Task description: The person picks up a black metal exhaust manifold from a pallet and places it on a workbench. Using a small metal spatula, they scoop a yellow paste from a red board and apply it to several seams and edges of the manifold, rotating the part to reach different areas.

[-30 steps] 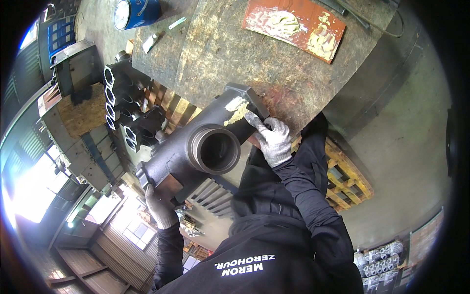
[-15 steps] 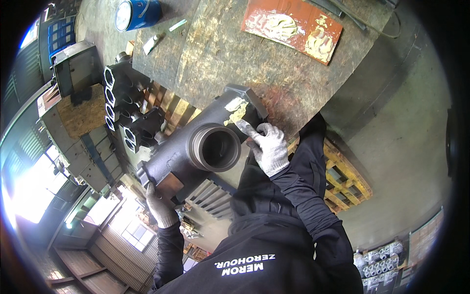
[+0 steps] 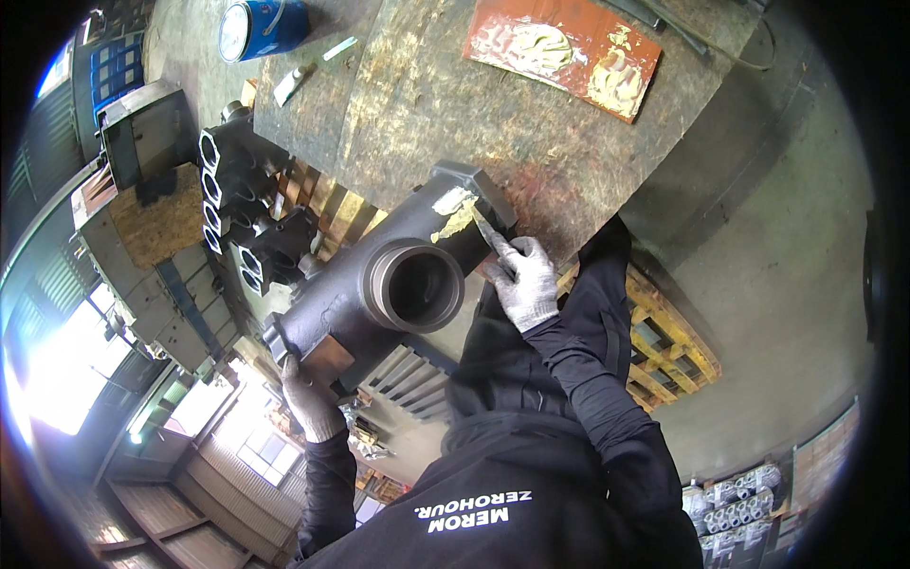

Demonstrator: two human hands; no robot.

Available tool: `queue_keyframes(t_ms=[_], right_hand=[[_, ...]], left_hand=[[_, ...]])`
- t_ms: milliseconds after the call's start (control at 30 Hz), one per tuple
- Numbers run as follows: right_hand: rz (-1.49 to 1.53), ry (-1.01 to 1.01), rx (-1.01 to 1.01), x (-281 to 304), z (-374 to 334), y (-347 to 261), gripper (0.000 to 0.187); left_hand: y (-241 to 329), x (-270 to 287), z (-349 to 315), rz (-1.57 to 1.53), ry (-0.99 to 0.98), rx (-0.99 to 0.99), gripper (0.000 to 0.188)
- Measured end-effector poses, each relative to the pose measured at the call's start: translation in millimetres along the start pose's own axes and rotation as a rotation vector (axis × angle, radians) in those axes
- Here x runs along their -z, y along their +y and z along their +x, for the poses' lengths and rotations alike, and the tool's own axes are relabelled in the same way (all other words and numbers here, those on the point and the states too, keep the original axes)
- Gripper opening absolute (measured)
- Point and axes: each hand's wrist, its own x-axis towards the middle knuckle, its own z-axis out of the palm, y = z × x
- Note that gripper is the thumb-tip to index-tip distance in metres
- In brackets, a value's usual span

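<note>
A large black cast pipe fitting [image 3: 318, 296] lies diagonally before me, its round side opening [image 3: 422, 289] facing up. Near its far flange, pale yellow filler [image 3: 455, 220] is smeared in a patch on the black surface. My right hand [image 3: 527, 283], in a grey-white glove, is closed on a thin putty knife [image 3: 487, 230], whose blade reaches to the edge of that patch. At the near-left end, my gloved left hand [image 3: 308, 396] grips the fitting's flange, the fingers partly hidden beneath it.
The worn workbench [image 3: 427, 104] carries a reddish board [image 3: 578, 59] with heaps of filler, a small tube [image 3: 292, 85] and a blue bucket [image 3: 263, 30]. More black castings [image 3: 251, 171] stand at left. A yellow-edged wooden pallet [image 3: 673, 341] lies on the floor at right.
My right hand has drawn back slightly and turned, so the putty knife's blade now shows at the filler's right edge. My left hand stays on the flange.
</note>
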Motion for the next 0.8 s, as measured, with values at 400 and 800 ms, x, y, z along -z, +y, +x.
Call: queue_keyframes(t_ms=[400,800], right_hand=[[0.109,0.025,0.097,-6,-2,-34,0.038],[-0.157,-0.013,0.199,15,11,-34,0.054]], left_hand=[[9,-6,-7,-0.336,0.027,0.159,0.03],[10,-2,-6,-0.237,0.054,0.23,0.024]])
